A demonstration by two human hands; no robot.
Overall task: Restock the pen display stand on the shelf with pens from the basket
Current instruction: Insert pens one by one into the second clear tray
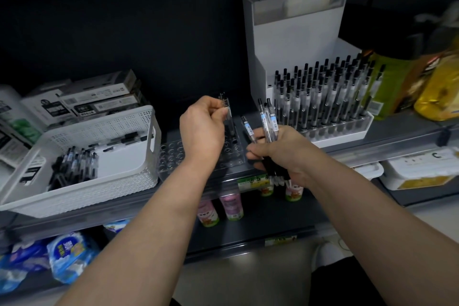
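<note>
Clear-barrelled pens fan from the right hand, fingers curled round the bundle, lower barrels hidden in the fist. Left hand pinches one pen, blurred, over the transparent stand. Left of that stand sits the white basket; right of it, a full white rack.

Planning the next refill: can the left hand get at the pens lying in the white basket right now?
Probably yes: the basket is open-topped, beside the left hand, with nothing over its pens. But the fingers pinch a pen at the clear stand, so that must go first.
</note>
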